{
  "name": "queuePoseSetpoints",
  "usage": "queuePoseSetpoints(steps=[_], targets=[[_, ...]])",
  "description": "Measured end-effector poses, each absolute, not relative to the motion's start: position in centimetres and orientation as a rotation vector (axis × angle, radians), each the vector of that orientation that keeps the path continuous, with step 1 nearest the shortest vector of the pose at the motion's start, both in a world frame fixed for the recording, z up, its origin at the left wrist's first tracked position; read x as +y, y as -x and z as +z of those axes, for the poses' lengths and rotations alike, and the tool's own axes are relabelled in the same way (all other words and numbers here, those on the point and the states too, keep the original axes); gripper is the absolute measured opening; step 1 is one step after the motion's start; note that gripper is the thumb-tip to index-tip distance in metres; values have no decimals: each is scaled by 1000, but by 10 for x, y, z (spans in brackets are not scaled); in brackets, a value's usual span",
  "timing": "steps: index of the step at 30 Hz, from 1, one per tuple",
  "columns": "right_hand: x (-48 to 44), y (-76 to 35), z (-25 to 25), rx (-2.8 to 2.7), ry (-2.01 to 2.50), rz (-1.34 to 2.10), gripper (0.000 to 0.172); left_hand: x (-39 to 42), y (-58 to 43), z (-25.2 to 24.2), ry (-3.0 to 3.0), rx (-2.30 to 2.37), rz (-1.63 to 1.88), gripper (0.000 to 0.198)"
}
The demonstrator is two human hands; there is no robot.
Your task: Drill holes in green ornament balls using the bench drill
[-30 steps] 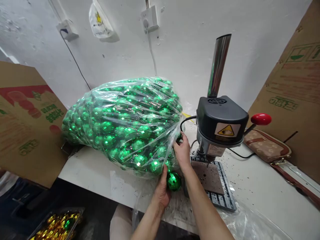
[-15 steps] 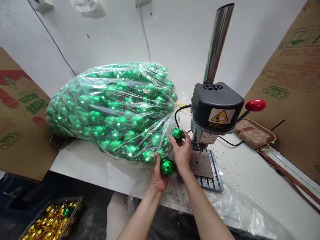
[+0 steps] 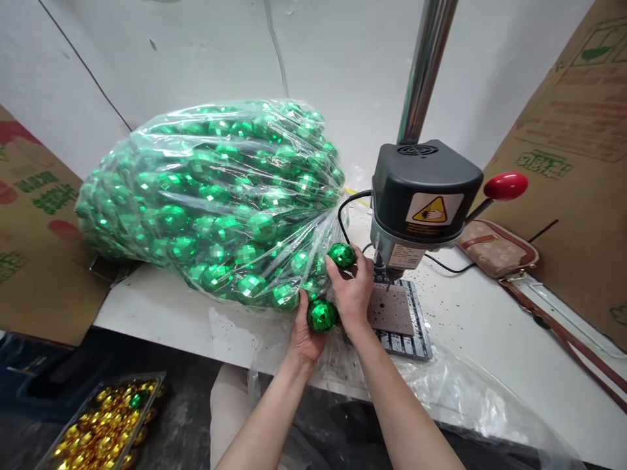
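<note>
My left hand (image 3: 304, 333) is closed on a shiny green faceted ball ornament (image 3: 322, 316) at the front edge of the white table. Just above and to the right, my right hand (image 3: 353, 287) grips a second green ball (image 3: 341, 255) between thumb and fingers. Both hands are by the gathered mouth of a big clear plastic bag (image 3: 210, 196) full of similar green balls. Right beside my right hand stands a small drill press (image 3: 424, 196) with a red-knobbed lever. Its drill tip points down at a flat board (image 3: 392, 308) on the slotted base.
Cardboard boxes stand at the left (image 3: 39, 248) and right (image 3: 573, 156). A tan purse (image 3: 497, 251) with a brown strap lies on the right of the table (image 3: 470, 313). Loose plastic film (image 3: 470, 385) hangs over the front edge. Below left, a bin (image 3: 142, 418) holds gold balls.
My view has tilted slightly, so the scene sits a little higher. Both hands keep hold of their green balls, which appear turned a little.
</note>
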State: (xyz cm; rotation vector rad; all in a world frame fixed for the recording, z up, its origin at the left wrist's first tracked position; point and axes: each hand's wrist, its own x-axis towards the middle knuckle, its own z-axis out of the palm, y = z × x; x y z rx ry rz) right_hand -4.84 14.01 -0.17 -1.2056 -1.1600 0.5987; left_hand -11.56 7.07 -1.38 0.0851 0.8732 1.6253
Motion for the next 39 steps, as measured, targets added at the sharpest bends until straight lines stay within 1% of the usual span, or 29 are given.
queuePoseSetpoints(steps=[3,8,12,19,24,31,39], targets=[[140,48,0,-1188,1227,559,65,72,116,-15,-74,882,1619,52],[139,48,3,-1191,1236,565,65,71,116,-12,-78,865,1618,45],[139,47,3,-1203,1227,561,65,71,115,-11,-95,847,1610,45],[138,45,5,-1189,1224,546,60,71,116,-13,-68,870,1631,47],[136,43,6,-1201,1185,512,52,71,115,-11,-91,865,1632,50],[129,41,8,-1449,1000,610,49,70,113,-8,-123,760,1589,55],[127,40,6,-1451,951,712,39,70,114,-10,-115,804,1601,53]])
